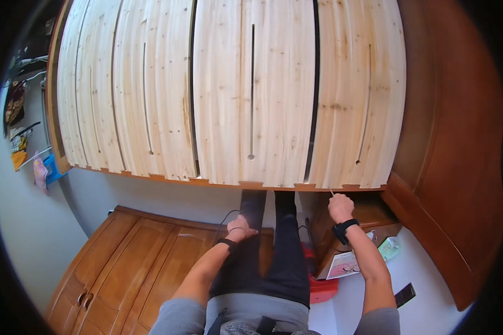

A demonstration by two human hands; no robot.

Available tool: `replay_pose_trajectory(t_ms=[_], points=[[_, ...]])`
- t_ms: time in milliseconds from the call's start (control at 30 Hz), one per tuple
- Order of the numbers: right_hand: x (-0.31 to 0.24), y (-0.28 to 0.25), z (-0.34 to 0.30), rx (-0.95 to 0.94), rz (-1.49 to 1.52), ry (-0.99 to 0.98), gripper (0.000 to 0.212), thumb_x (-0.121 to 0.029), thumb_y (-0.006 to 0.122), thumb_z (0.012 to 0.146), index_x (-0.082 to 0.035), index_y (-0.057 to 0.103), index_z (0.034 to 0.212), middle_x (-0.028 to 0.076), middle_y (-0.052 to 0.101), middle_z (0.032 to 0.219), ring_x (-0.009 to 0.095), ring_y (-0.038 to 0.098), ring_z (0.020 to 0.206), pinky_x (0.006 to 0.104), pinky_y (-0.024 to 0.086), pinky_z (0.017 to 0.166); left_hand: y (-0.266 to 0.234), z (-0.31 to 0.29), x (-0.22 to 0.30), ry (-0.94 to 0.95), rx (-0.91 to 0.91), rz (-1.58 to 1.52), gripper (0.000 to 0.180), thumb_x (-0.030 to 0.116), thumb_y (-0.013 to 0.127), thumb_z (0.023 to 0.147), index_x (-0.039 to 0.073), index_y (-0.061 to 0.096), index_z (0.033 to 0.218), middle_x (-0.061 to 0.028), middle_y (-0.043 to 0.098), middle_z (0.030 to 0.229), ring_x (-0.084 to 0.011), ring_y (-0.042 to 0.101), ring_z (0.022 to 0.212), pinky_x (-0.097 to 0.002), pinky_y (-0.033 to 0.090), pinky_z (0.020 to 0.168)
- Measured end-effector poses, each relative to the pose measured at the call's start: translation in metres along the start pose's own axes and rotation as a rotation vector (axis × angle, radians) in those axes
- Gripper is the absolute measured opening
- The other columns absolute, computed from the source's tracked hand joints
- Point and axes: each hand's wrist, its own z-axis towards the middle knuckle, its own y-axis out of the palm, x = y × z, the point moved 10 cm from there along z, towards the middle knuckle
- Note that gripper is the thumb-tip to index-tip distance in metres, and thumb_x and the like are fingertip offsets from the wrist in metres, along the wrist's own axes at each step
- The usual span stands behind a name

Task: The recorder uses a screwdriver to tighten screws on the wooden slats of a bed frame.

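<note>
Pale wooden slat panels (223,100) lie side by side in a reddish-brown bed frame (237,182) in front of me. My right hand (341,207) is closed around a thin metal tool (332,192), most of it hidden in the fist. Its slim tip meets the underside of the frame's near edge, right of the middle. My left hand (241,228) lies against my dark trouser leg, below the frame, with its fingers stretched loosely. A thin dark cable (221,223) curves beside it; whether the hand touches the cable is unclear.
A brown wooden wardrobe (145,257) stands at lower left. The tall headboard (452,134) rises on the right. Near my right forearm are a small wooden cabinet (374,210), printed sheets (343,265), a red object (322,290) and a dark phone (405,295).
</note>
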Motion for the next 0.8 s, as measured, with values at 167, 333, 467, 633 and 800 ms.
replay_pose_trajectory(t_ms=[167,333,467,633,800], points=[[-0.018,0.013,-0.011,0.244,-0.464,-0.402,0.014,-0.012,0.052,0.07,0.0,0.055,0.075,0.013,0.056,0.067,0.021,0.06,0.065,0.0296,0.048,0.048,-0.003,-0.002,0.009,0.024,0.0,-0.003,0.076,0.048,0.067,0.056,-0.001,0.039,0.107,-0.0149,0.054,0.102,-0.0254,0.052,0.096,-0.0302,0.04,0.081],[-0.012,-0.005,-0.001,0.228,-0.305,-0.291,0.012,-0.012,0.054,0.071,-0.002,0.053,0.077,0.009,0.055,0.059,0.017,0.059,0.059,0.0258,0.046,0.048,0.003,0.003,0.002,0.005,-0.028,-0.007,0.077,0.048,0.068,0.055,0.0,0.039,0.107,-0.0145,0.053,0.103,-0.0251,0.051,0.098,-0.0303,0.04,0.081],[0.059,0.068,0.011,-0.282,1.134,0.419,0.025,-0.024,0.058,0.074,0.0,0.05,0.075,0.003,0.046,0.052,0.01,0.045,0.043,0.0211,0.038,0.04,-0.003,-0.002,0.006,0.018,-0.004,0.001,0.077,0.049,0.067,0.055,0.0,0.04,0.107,-0.0149,0.053,0.104,-0.025,0.051,0.098,-0.0302,0.04,0.081],[0.015,0.105,-0.015,-0.894,2.108,0.717,0.036,-0.032,0.05,0.08,0.004,0.046,0.074,0.0,0.037,0.048,0.008,0.03,0.035,0.0205,0.025,0.031,0.0,0.002,0.005,0.008,-0.011,0.023,0.076,0.05,0.067,0.056,0.0,0.04,0.106,-0.0156,0.053,0.104,-0.0247,0.051,0.098,-0.0302,0.04,0.081],[0.043,0.069,0.004,-0.349,0.996,0.49,0.032,-0.033,0.047,0.081,-0.005,0.05,0.066,0.005,0.046,0.05,0.012,0.043,0.036,0.0266,0.034,0.031,-0.002,-0.002,0.007,0.032,-0.022,0.016,0.075,0.049,0.067,0.057,-0.001,0.04,0.106,-0.0155,0.053,0.104,-0.025,0.051,0.098,-0.03,0.041,0.081]])
